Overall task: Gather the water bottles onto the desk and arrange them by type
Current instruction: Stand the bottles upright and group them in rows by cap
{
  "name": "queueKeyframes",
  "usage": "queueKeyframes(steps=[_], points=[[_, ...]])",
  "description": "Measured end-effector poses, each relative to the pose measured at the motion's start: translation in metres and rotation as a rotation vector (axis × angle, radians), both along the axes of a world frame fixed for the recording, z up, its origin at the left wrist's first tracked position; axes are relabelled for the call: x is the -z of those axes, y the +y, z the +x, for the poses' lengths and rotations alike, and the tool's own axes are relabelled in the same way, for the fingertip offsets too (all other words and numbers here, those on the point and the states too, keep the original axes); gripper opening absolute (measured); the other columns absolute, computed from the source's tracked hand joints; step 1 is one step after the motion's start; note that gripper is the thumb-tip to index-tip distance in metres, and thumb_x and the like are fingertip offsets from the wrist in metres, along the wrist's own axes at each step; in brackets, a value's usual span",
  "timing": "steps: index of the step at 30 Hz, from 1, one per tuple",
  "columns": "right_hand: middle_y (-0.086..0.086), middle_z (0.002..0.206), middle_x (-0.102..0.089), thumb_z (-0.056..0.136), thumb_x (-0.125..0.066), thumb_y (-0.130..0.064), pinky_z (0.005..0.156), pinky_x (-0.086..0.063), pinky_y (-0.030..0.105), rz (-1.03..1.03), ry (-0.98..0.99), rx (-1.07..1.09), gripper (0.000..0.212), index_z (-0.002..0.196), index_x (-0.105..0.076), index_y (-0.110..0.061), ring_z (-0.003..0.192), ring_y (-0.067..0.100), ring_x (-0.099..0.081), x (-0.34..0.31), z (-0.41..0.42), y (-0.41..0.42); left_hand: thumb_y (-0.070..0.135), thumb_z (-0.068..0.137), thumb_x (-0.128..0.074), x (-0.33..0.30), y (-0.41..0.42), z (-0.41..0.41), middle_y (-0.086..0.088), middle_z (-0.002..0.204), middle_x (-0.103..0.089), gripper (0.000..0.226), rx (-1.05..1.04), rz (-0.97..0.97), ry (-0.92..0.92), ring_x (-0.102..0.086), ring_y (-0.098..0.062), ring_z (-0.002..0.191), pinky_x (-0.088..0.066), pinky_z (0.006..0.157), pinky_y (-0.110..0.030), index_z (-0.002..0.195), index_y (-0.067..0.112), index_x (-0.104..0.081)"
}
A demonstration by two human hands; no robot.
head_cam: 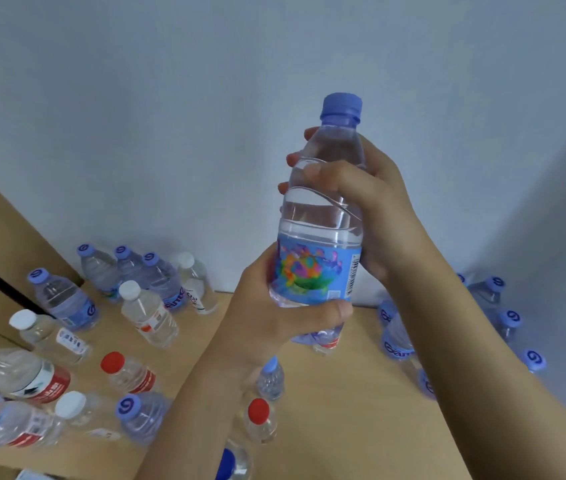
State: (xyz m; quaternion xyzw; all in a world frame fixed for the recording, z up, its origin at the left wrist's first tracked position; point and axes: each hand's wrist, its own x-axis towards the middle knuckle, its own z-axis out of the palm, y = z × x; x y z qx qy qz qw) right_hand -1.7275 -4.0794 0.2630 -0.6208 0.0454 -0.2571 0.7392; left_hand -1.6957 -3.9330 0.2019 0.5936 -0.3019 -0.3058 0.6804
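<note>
A blue-capped bottle (323, 209) is held upright in the air by both hands, well above the counter (343, 393). The right hand (375, 216) is wrapped around the clear upper body just below the neck, its fingertips showing on the far side and the thumb laid across the front. The left hand (271, 317) is closed around the lower part, at and under the colourful blue label (319, 271), with the thumb pressed across the bottom front. Each grip is thus closed on the same bottle. It appears to be held up like this so that the label can be read and its type judged before a place is chosen.

Below, the counter carries many bottles, all standing. Similar blue-capped ones are grouped at the right edge (506, 320) and against the wall at the back left (129, 271). White-capped bottles (146, 313) and red-capped bottles (125, 372) are mixed among blue-capped ones on the left, so the sorting seems only partly done. The held bottle would probably belong with one of the blue-capped groups.
</note>
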Motion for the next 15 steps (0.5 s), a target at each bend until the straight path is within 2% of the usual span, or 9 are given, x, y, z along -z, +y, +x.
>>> queueKeyframes(steps=[2,4,6,9,12,15], points=[[0.018,0.097,-0.068,0.079,-0.07,-0.015,0.077,-0.061,0.045,-0.079,0.034,0.098,0.027,0.103,-0.062,-0.007,0.088,0.035,-0.07,-0.002,-0.005,-0.003,0.023,0.054,-0.09,-0.003,-0.007,-0.007,0.004,0.099,-0.075,0.059,-0.111,0.043,-0.075,-0.073,-0.011,0.089,-0.058,0.068,-0.023,0.108,0.024,-0.067],[0.013,0.092,-0.069,0.079,-0.076,-0.017,0.068,-0.059,0.034,-0.091,0.05,0.168,0.033,0.105,-0.061,-0.006,0.08,0.024,-0.071,-0.003,-0.01,-0.004,0.016,0.057,-0.094,-0.004,-0.016,-0.014,0.009,0.102,-0.072,0.069,-0.257,0.118,-0.207,-0.07,-0.005,0.093,-0.06,0.074,-0.024,0.117,0.022,-0.061],[0.009,0.089,-0.068,0.079,-0.079,-0.016,0.065,-0.057,0.028,-0.061,0.051,0.207,0.032,0.103,-0.06,-0.007,0.076,0.02,-0.071,-0.003,-0.014,-0.004,0.015,0.059,-0.093,-0.004,-0.023,-0.022,0.013,0.104,-0.07,0.073,-0.321,0.155,-0.262,-0.067,-0.001,0.095,-0.06,0.077,-0.024,0.122,0.023,-0.058],[0.008,0.084,-0.065,0.078,-0.074,-0.01,0.064,-0.056,0.033,-0.005,0.029,0.176,0.024,0.096,-0.059,-0.008,0.075,0.023,-0.068,-0.003,-0.02,-0.009,0.016,0.055,-0.095,-0.002,-0.026,-0.025,0.013,0.101,-0.072,0.068,-0.223,0.127,-0.201,-0.069,-0.003,0.092,-0.06,0.072,-0.026,0.114,0.028,-0.063],[0.01,0.086,-0.061,0.077,-0.066,-0.009,0.067,-0.057,0.036,0.109,-0.035,0.014,0.017,0.093,-0.06,-0.011,0.08,0.029,-0.065,-0.004,-0.026,-0.016,0.023,0.05,-0.09,-0.005,-0.024,-0.019,0.001,0.087,-0.075,0.045,-0.005,0.047,-0.046,-0.072,-0.014,0.079,-0.058,0.066,-0.029,0.091,0.03,-0.073],[0.006,0.088,-0.067,0.078,-0.061,-0.009,0.076,-0.058,0.039,0.164,-0.061,-0.074,0.019,0.097,-0.063,-0.012,0.085,0.028,-0.067,-0.004,-0.032,-0.02,0.029,0.047,-0.086,-0.006,-0.024,-0.018,-0.001,0.088,-0.076,0.042,0.054,0.027,-0.026,-0.073,-0.017,0.081,-0.059,0.07,-0.03,0.088,0.03,-0.074]])
